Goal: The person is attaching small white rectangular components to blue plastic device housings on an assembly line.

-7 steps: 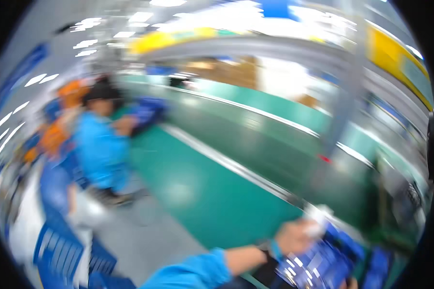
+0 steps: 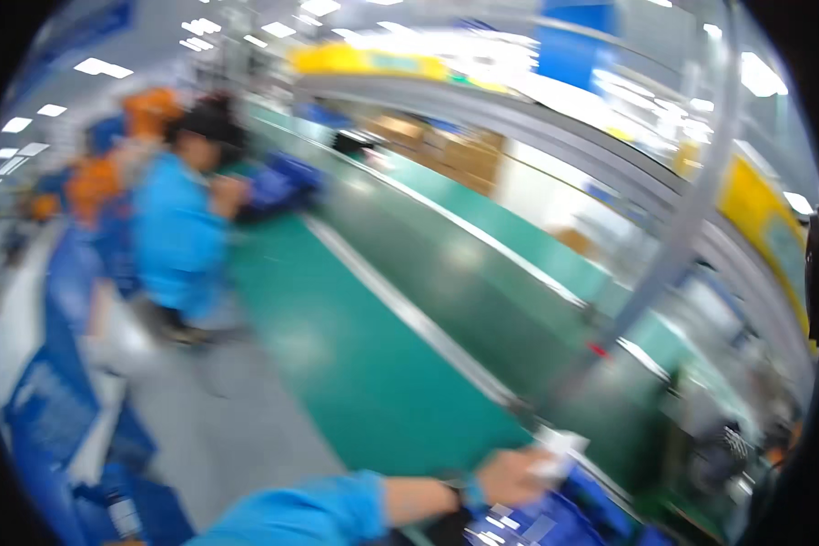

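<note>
My left hand, in a blue sleeve and with a dark band at the wrist, reaches in from the lower edge. Its fingers are closed on a small white object, too blurred to name, perhaps crumpled sheet. Just below the hand lie shiny blue packages, whose clear surface throws bright reflections. The hand is above or against them; blur hides which. My right hand does not show.
A green worktop runs along a conveyor belt with metal rails. On the left, a person in blue handles a dark blue bundle. Blue crates stand lower left. A grey post rises on the right.
The whole view has swung, so my left hand and the white object appear lower and further left. The fingertips seen at the bottom edge earlier have left the picture.
</note>
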`<state>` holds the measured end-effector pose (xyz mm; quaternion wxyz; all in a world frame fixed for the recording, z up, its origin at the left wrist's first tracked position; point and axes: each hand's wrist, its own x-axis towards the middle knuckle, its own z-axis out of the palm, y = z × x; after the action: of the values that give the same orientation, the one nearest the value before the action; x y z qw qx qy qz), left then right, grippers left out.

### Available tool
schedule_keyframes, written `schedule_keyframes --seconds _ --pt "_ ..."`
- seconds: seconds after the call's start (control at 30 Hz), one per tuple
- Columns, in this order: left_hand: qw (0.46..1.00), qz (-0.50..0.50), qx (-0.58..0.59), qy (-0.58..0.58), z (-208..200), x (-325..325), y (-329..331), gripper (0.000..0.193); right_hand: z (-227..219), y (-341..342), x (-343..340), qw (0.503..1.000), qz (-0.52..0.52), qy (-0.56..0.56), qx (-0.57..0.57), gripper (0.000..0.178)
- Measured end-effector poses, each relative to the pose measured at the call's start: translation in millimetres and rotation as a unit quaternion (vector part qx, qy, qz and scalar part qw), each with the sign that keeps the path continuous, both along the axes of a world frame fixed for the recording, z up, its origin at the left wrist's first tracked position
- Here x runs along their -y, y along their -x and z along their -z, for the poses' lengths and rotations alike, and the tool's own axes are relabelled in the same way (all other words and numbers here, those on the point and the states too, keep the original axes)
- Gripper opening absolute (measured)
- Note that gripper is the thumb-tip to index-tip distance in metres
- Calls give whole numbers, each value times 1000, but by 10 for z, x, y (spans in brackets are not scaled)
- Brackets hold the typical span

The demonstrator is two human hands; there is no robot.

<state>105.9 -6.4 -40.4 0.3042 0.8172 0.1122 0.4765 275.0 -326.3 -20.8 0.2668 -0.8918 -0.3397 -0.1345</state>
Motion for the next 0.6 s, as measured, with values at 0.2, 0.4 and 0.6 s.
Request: schedule_keyframes --seconds 0.2,0.4,0.6 --pt "988 115 -80 64 -73 -426 1061 37 -72 26 -460 978 39 181 91 35" --pt "996 52 23 76 -315 -402 -189 45 -169 229 -239 994 95 -48 16 20" --pt "995 3 -61 82 -341 -124 -8 52 99 -115 -97 993 40 -111 -1 17"
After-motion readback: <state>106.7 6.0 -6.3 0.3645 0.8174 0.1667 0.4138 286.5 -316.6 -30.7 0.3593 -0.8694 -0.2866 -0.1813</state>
